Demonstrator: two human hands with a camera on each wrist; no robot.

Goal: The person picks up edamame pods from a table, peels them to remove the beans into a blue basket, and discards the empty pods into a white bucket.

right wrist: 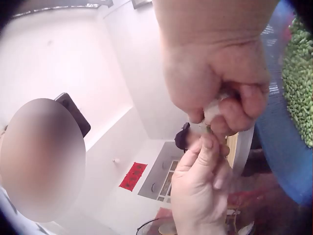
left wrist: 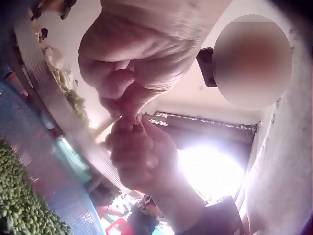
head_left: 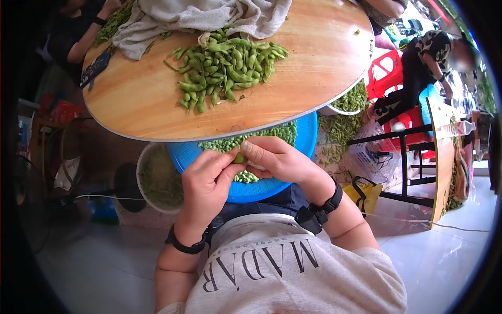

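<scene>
In the head view a green edamame pod (head_left: pixel 239 158) is between the fingertips of both hands, over the blue basket (head_left: pixel 309 137) of shelled beans (head_left: pixel 246 177). My left hand (head_left: pixel 203 180) pinches the pod between thumb and fingers. From the other side my right hand (head_left: pixel 287 163) grips it, thumb on top and fingers curled beneath. A whitish thing (right wrist: pixel 213 110) shows within the right hand's curled fingers in the right wrist view; its kind I cannot tell. Most of the pod is hidden by the fingers.
A heap of edamame pods (head_left: pixel 225 68) lies on the wooden table (head_left: pixel 314 68) ahead, below a grey cloth (head_left: pixel 204 18). A white bucket (head_left: pixel 144 186) stands left of the basket. At right are pods in a tub (head_left: pixel 350 99), a yellow bag (head_left: pixel 363 194) and a seated person (head_left: pixel 429 60).
</scene>
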